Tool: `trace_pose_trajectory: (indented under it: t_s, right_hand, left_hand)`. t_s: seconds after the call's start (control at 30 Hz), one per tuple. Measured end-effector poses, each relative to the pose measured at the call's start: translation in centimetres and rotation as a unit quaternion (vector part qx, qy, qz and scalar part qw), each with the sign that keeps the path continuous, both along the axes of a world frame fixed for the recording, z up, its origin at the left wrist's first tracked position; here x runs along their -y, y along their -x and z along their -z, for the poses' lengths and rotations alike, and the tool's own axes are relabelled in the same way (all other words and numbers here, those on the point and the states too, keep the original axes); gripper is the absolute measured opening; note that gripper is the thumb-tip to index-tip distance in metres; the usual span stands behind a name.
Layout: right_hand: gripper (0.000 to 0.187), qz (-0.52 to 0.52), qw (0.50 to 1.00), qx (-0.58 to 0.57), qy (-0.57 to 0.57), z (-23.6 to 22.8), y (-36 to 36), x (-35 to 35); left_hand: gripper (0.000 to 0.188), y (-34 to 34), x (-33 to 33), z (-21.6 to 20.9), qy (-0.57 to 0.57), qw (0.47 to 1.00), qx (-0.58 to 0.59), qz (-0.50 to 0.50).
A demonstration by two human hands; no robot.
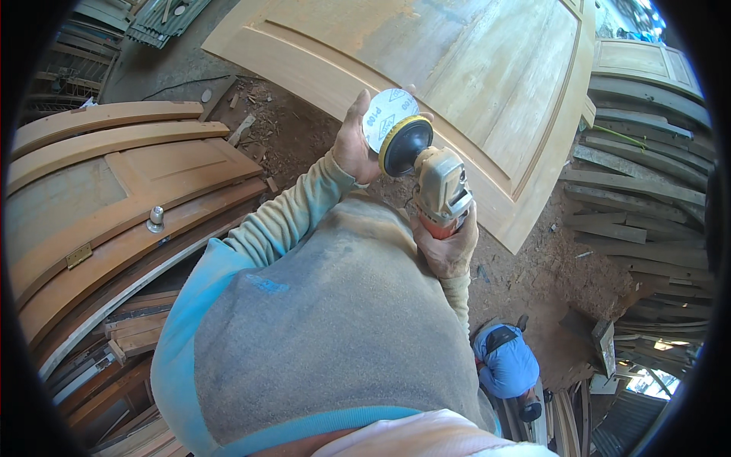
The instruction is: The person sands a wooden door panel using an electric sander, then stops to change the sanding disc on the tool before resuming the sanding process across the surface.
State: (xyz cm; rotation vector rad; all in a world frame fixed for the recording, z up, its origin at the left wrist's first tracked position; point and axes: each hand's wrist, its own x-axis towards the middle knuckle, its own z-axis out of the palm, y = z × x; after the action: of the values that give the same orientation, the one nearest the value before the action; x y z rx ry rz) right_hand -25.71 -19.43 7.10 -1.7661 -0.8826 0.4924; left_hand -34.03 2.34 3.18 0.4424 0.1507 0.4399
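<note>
My left hand (353, 146) is closed around the edge of a round sanding disc (383, 114), its white printed back facing me. In my right hand (449, 250) is an angle grinder (442, 189), gripped by its reddish body. A black backing pad (409, 147) with a yellowish rim is fitted to the grinder's head. The pad is tilted toward the disc and overlaps its lower right edge in view; I cannot tell whether they touch. Just beyond both hands lies a large panelled wooden door (487, 84), with pale and bluish-grey patches on its surface.
Brown wooden doors (171, 156) are stacked at the left, one with a metal doorknob (155, 219) sticking up. Long boards (640, 186) pile up along the right. A person in a blue shirt (509, 365) is bent down at the lower right. Wood scraps (263, 107) litter the ground.
</note>
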Motion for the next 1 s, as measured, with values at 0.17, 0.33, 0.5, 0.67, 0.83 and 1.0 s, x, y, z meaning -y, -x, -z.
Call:
trace_pose_trajectory:
  t_s: [0.17,0.33,0.5,0.67,0.83,1.0]
  right_hand:
    - [0.062,0.021,0.999,0.02,0.013,-0.1,0.9,-1.3]
    - [0.065,0.02,0.996,0.076,0.037,-0.1,1.3,-2.0]
    - [0.067,0.019,0.994,0.083,0.07,-0.4,1.7,-2.7]
    - [0.067,0.02,0.991,0.099,0.083,-0.5,1.9,-3.2]
    - [0.067,0.02,0.99,0.103,0.095,-0.3,1.7,-3.3]
    - [0.067,0.013,0.988,0.118,0.095,-0.4,1.4,-3.5]
  left_hand:
    - [0.083,0.5,-0.6,-0.5,-0.01,1.0,-0.022,-0.001]
    - [0.086,1.2,-1.3,0.7,-0.05,0.997,-0.039,0.04]
    - [0.088,1.6,-1.3,0.6,-0.052,0.996,-0.037,0.07]
    - [0.089,1.7,-1.0,0.8,-0.048,0.995,-0.046,0.077]
    - [0.09,1.7,-1.1,1.0,-0.044,0.994,-0.05,0.083]
    - [0.089,1.8,-1.4,1.1,-0.022,0.994,-0.022,0.107]
